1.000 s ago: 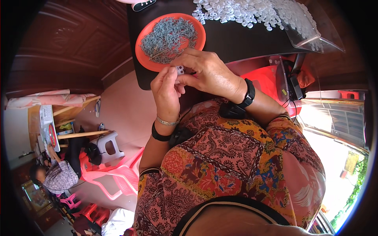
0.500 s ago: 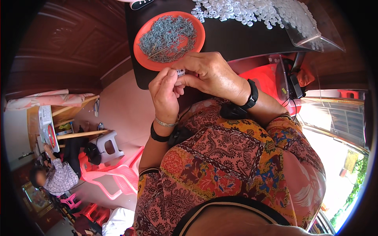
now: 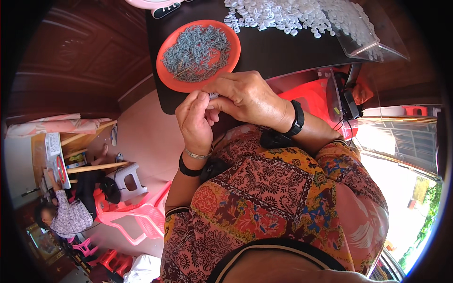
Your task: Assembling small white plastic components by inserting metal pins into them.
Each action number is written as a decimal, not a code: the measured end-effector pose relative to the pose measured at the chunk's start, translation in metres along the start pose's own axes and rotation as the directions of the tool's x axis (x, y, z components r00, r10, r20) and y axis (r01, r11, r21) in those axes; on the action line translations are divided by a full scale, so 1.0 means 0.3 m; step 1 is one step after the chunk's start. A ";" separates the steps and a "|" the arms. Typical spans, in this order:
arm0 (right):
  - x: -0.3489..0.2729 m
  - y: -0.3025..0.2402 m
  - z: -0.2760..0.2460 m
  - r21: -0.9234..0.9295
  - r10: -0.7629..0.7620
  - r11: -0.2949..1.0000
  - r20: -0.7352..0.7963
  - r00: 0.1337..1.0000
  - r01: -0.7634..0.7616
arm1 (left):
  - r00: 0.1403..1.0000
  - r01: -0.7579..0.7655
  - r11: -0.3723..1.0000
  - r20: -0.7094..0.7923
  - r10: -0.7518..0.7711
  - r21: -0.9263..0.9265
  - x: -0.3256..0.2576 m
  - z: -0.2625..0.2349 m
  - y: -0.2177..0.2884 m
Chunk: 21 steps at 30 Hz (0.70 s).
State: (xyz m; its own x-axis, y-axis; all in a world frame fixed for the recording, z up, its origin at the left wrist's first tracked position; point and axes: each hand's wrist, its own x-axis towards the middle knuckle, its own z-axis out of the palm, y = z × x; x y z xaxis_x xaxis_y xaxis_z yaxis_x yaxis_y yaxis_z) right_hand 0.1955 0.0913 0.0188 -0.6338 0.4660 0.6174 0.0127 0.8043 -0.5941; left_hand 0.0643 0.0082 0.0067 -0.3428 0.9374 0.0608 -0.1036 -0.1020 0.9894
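Over the near edge of the dark table, my two hands meet at a small white plastic piece. My left hand pinches it from the left between thumb and fingers. From the other side, my right hand has its thumb and forefinger closed at the same piece, covering most of it. Whether a screw is also between the fingers is hidden. Just beyond my hands sits an orange plate of small grey screws.
White plastic pieces lie heaped at the back, spilling from a clear plastic scoop-like tray. A pink item stands at the table's far left. Pink chairs and a seated person are to the left; a red chair is right.
The table and plate sit slightly lower and further left in view. My hands stay together at the white piece, which shows less between my fingers than before.
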 end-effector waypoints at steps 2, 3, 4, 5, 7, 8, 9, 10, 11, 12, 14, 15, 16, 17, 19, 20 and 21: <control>-0.006 0.011 0.013 -0.008 -0.023 1.000 -0.009 1.000 0.023 | 1.000 0.008 1.000 -0.010 -0.008 -0.021 -0.003 -0.001 0.000; -0.004 0.011 0.009 -0.017 -0.026 1.000 -0.010 1.000 0.026 | 1.000 0.009 0.999 -0.005 -0.009 -0.032 -0.003 -0.002 -0.001; -0.002 0.010 0.002 -0.019 -0.018 1.000 0.009 1.000 0.018 | 1.000 0.003 0.999 0.000 -0.003 -0.038 -0.002 0.001 0.001; -0.001 0.006 -0.002 -0.022 -0.009 1.000 0.027 1.000 0.010 | 1.000 0.008 0.999 -0.004 -0.008 -0.032 -0.002 0.004 0.003; 0.002 -0.005 0.000 -0.014 -0.002 1.000 0.005 1.000 0.002 | 1.000 0.005 0.999 -0.001 -0.005 -0.035 -0.004 0.006 0.009; 0.005 -0.008 -0.004 0.001 0.007 1.000 -0.014 1.000 -0.007 | 1.000 0.006 1.000 -0.017 -0.006 -0.027 0.000 0.009 0.010; 0.009 -0.009 -0.008 0.029 0.016 0.999 -0.017 1.000 -0.016 | 0.999 0.007 1.000 -0.033 -0.008 -0.021 0.002 0.010 0.010; 0.011 -0.010 -0.005 0.058 0.016 0.998 -0.034 0.999 -0.014 | 0.999 0.009 0.999 -0.033 -0.011 -0.033 0.000 0.006 0.007; 0.015 -0.006 -0.003 0.087 0.015 0.996 -0.052 0.999 -0.010 | 1.000 0.003 0.999 -0.027 -0.004 -0.034 0.001 0.001 0.005; 0.019 -0.001 -0.012 0.080 0.013 0.997 -0.022 1.000 -0.011 | 1.000 -0.003 0.999 -0.022 0.003 -0.035 0.004 -0.002 0.003; 0.029 0.014 -0.064 -0.027 -0.045 0.999 -0.067 0.997 0.043 | 0.999 -0.035 0.999 -0.008 0.035 -0.033 0.023 -0.018 -0.001; 0.044 0.035 -0.101 -0.103 -0.050 0.994 -0.167 0.985 0.033 | 0.999 -0.037 0.999 -0.033 0.036 -0.024 0.030 -0.040 -0.004; 0.059 0.061 -0.174 -0.196 -0.038 0.981 -0.208 0.977 -0.003 | 0.993 -0.073 0.997 -0.088 0.074 0.016 0.037 -0.059 0.003; 0.066 0.076 -0.261 -0.340 0.028 0.931 -0.305 0.952 -0.136 | 0.989 -0.088 0.993 -0.116 0.097 0.081 0.053 -0.091 0.004; 0.101 0.161 -0.482 -0.539 -0.032 0.801 -0.472 0.881 -0.259 | 0.958 -0.140 0.961 -0.211 0.192 0.239 0.084 -0.181 -0.009; 0.133 0.170 -0.585 -0.664 -0.014 0.615 -0.548 0.836 -0.425 | 0.950 -0.109 0.963 -0.259 0.174 0.247 0.098 -0.228 -0.026; 0.163 0.132 -0.697 -0.621 -0.063 0.642 -0.627 0.776 -0.450 | 0.956 -0.114 0.965 -0.239 0.171 0.236 0.114 -0.232 -0.016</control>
State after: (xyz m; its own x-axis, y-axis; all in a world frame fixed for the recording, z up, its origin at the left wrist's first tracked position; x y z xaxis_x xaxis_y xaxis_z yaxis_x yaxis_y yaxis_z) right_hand 0.3268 0.2229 0.1334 -0.0079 0.5424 0.8401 0.7737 0.5355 -0.3385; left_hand -0.0120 0.0175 -0.0050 -0.5682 0.7993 0.1956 0.1596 -0.1262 0.9791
